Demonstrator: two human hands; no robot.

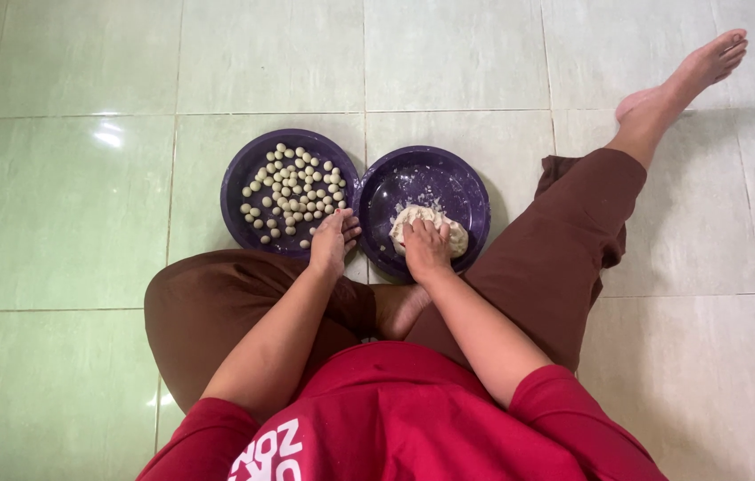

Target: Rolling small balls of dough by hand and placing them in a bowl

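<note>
Right hand [427,248]: curled, palm down, pressing into the dough [435,224]; fingers dig into its near edge, so it grips a bit of the lump.
Left hand [333,240]: flat and loosely spread, fingers together, holding nothing I can make out; fingertips rest on the near rim of the left bowl [253,169], at about 5 o'clock on that bowl.
Dough: one pale, lumpy mass, low in the right bowl [466,183], toward its 6 o'clock side, partly under the right hand.
Handling: it looks soft and yielding, probably a little sticky, light enough for one hand; I judge it best pinched off at the edge rather than lifted whole.
Balls [293,191]: dozens of small pale balls lie loose over the floor of the left bowl, thickest at its centre and 12 o'clock; likely soft and easily squashed.
Bowls: two round, shallow, dark purple, touching side by side; floury smears coat the right one's inside.
Person: sits on the floor [65,205], red shirt, brown trousers; right leg stretches to 2 o'clock, bare foot [689,76] out, left knee folded at 8 o'clock.
Floor: glossy pale green tiles.
</note>
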